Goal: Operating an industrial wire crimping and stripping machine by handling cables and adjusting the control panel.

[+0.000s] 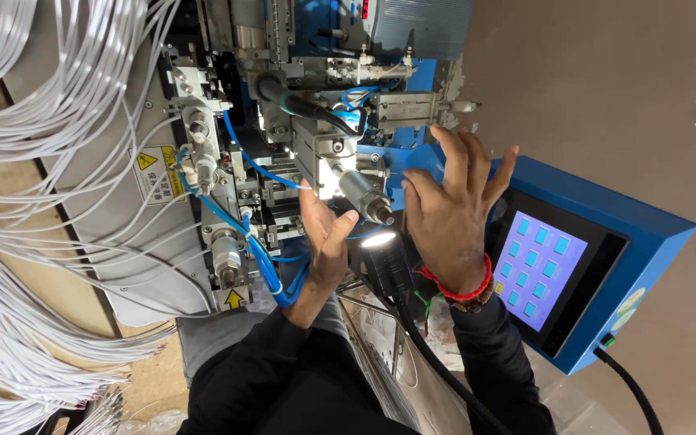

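Blue-framed machine (316, 105) fills the middle. Left hand (325, 234) reaches up under its lit metal cylinder (360, 193), fingers loosely curled, holding nothing visible. Right hand (449, 205) hovers spread open just beside the cylinder, near the touchscreen (540, 270).

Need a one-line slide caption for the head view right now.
Both hands, left hand and right hand, reach into a blue wire-processing machine beside its touchscreen panel and white wire bundles.

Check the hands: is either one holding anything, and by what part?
Nothing is clearly held. The left hand reaches palm-up into the machine, its fingertips hidden there. The right hand is spread open beside the silver cylinder, gripping nothing.
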